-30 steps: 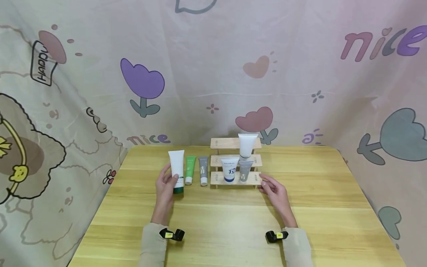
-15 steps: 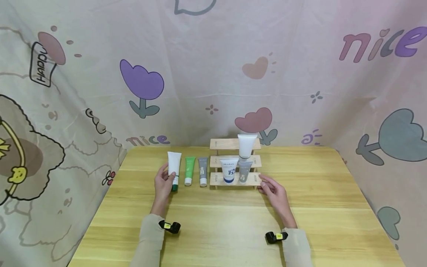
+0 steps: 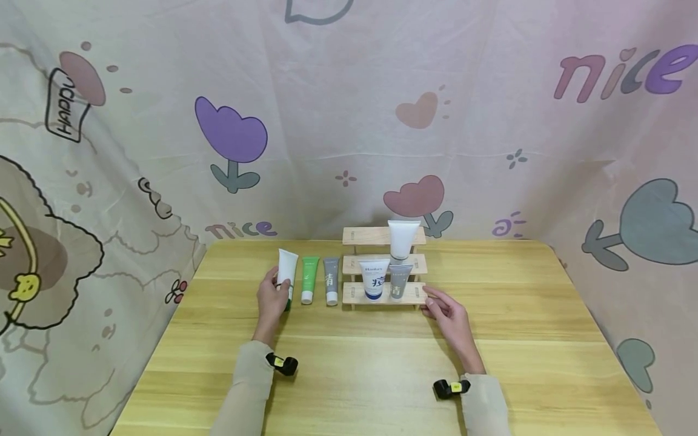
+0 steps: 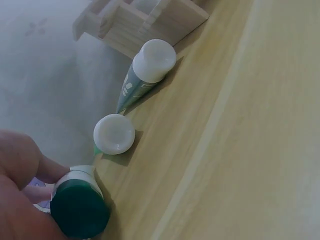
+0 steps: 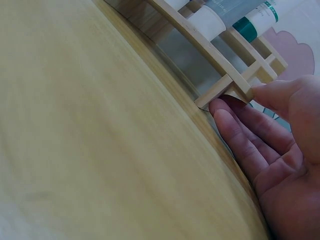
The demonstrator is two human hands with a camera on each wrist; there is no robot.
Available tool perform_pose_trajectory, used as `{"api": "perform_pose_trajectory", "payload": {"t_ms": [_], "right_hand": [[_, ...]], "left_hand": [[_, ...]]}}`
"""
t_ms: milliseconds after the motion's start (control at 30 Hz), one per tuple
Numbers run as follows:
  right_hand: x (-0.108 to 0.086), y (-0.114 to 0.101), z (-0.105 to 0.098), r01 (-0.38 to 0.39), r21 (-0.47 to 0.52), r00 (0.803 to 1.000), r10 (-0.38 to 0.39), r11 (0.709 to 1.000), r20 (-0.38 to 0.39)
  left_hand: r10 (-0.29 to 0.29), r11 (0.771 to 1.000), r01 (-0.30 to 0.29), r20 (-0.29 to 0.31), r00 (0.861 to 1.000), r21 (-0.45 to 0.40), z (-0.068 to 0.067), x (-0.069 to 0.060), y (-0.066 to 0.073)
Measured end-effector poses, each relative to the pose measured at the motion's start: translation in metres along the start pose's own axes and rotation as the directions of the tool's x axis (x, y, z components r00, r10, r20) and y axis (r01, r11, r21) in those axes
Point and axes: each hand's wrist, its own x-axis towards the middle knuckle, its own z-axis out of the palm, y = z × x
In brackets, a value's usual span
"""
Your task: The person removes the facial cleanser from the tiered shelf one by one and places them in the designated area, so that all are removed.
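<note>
My left hand (image 3: 271,303) holds a white tube (image 3: 287,266) with a dark green cap (image 4: 80,209), thumb on one side, fingers on the other. The tube is at the left end of a row, low over or on the table; contact is unclear. Beside it lie a green tube (image 3: 309,275) and a grey tube (image 3: 331,280), both white-capped. My right hand (image 3: 449,318) pinches the right end of the lowest tier of a wooden stepped rack (image 3: 354,293). That tier bears a white-and-blue tube (image 3: 373,275) and a smaller grey tube (image 3: 400,283).
Another white tube (image 3: 402,239) stands higher on the rack, its lower end partly hidden in the head view. The wooden table (image 3: 349,369) extends toward me and to both sides. A printed cloth (image 3: 327,109) hangs behind and beside it.
The left hand first shifts slightly left and lowers the white tube, then moves a little right and back, with the tube tilting. The right hand stays on the rack.
</note>
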Motion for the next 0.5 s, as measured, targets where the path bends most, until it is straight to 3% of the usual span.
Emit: {"api": "perform_pose_trajectory", "payload": {"t_ms": [300,500], "right_hand": [[0.000,-0.003,0.002,-0.004,-0.006,1.000,0.004,1.000,-0.018],[0.001,-0.003,0.002,-0.010,-0.005,1.000,0.010,1.000,-0.017]], "left_hand": [[0.011,0.997,-0.011,0.008,1.000,0.076,-0.003,0.013,-0.001],[0.010,0.995,-0.012,0.023,1.000,0.099,-0.009,0.013,-0.002]]}}
